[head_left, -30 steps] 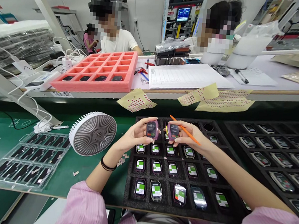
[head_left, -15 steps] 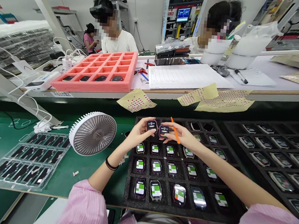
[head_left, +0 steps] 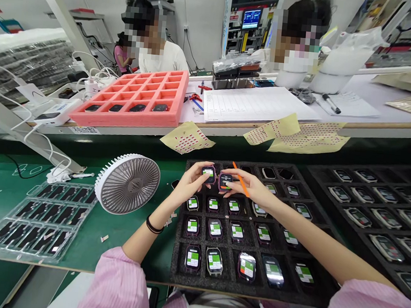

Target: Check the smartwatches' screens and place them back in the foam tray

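Note:
My left hand is closed around a smartwatch whose lit screen shows white and green. Beside it, my right hand grips a second smartwatch with a purplish case and a mostly dark screen. An orange stick, like a thin pry tool, is also tucked among the right hand's fingers. Both watches are held side by side above the back of a black foam tray. In its compartments sit several smartwatches, many with white-and-green screens.
A second foam tray of watches lies at the right. To the left stand a round white fan and a clear plastic tray of dark parts. A shelf behind carries a pink foam tray and papers. Two co-workers sit beyond.
The watch in my left hand has switched from a dark screen with text to a white-and-green one. The orange stick has shifted slightly; both hands stay nearly in place.

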A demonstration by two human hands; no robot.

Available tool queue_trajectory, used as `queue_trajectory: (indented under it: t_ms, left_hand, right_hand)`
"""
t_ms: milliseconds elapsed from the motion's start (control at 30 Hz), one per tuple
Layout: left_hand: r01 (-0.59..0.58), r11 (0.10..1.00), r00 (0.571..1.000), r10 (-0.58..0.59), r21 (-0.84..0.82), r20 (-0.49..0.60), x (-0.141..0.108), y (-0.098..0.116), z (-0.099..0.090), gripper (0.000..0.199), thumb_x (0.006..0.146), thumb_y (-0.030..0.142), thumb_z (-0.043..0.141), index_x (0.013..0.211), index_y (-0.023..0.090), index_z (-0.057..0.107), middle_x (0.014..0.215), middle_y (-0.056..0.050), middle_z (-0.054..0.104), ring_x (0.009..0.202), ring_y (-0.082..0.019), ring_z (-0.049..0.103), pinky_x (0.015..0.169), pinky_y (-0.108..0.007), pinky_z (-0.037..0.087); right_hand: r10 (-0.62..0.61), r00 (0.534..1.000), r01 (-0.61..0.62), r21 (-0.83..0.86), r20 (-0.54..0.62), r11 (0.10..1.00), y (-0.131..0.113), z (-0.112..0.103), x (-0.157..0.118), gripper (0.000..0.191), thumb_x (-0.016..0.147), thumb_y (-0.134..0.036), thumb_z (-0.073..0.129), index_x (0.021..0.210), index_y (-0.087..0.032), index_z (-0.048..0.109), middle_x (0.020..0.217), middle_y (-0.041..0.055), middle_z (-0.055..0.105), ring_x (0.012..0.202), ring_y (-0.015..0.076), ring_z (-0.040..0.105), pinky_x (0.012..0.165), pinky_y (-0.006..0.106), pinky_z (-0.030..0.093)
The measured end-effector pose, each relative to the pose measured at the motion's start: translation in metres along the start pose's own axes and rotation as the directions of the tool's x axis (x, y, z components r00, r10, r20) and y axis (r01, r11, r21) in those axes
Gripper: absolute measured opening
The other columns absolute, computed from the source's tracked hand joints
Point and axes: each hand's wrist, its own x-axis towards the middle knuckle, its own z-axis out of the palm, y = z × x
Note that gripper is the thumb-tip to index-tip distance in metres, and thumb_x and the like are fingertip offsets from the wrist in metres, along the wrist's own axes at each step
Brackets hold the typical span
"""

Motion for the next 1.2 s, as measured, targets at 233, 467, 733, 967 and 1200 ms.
queue_trajectory:
  t_ms: [233,467,733,967,1200]
  left_hand:
    - [0.015,1.0,1.0,-0.015,0.021,-0.001,-0.001,0.003,0.001,0.039,0.091,0.041,0.053,0.122,0.017,0.056,0.082,-0.003,0.058,0.064,-0.011,0.059,0.047,-0.018,0.037]
    - [0.045,0.998,0.999,-0.044,0.032,-0.026,-0.002,0.005,0.001,0.036,0.093,0.041,0.047,0.112,0.015,0.062,0.076,-0.003,0.061,0.057,-0.01,0.059,0.044,-0.018,0.034]
    - [0.026,1.0,0.998,-0.026,-0.007,0.056,-0.001,-0.002,-0.001,0.044,0.088,0.034,0.055,0.128,0.018,0.051,0.102,-0.008,0.062,0.075,-0.015,0.065,0.05,-0.019,0.042]
    - [0.043,0.999,0.998,-0.043,-0.011,0.039,-0.001,-0.003,-0.001,0.051,0.081,0.031,0.065,0.128,0.019,0.05,0.114,-0.011,0.061,0.079,-0.016,0.065,0.05,-0.018,0.04]
    - [0.072,0.996,0.997,-0.07,0.06,-0.037,-0.001,0.003,0.001,0.033,0.089,0.038,0.053,0.113,0.017,0.062,0.082,-0.004,0.062,0.059,-0.011,0.061,0.045,-0.018,0.035]
  right_hand:
    - [0.021,0.997,-0.024,-0.044,-0.074,0.999,-0.001,0.003,0.002,0.041,0.072,-0.038,0.077,0.105,-0.018,0.065,0.083,0.0039,0.072,0.064,0.0194,0.072,0.062,0.035,0.063]
    - [0.01,0.998,-0.012,-0.038,-0.068,0.999,-0.003,0.002,-0.001,0.042,0.078,-0.047,0.069,0.106,-0.017,0.066,0.08,0.003,0.068,0.064,0.0191,0.072,0.061,0.036,0.064]
    - [-0.001,1.0,0.0,-0.021,-0.027,1.0,0.004,-0.006,0.003,0.046,0.074,-0.038,0.075,0.115,-0.021,0.064,0.102,0.0063,0.069,0.077,0.0206,0.073,0.075,0.046,0.064]
    - [0.005,0.999,-0.006,-0.032,-0.048,0.999,0.003,-0.006,0.001,0.051,0.066,-0.031,0.082,0.112,-0.018,0.063,0.093,0.0063,0.072,0.078,0.0239,0.073,0.075,0.047,0.064]
    - [0.011,0.993,-0.013,-0.013,-0.119,1.0,-0.001,0.0,0.002,0.036,0.075,-0.042,0.073,0.1,-0.017,0.068,0.077,0.0021,0.069,0.06,0.0179,0.07,0.061,0.038,0.064]
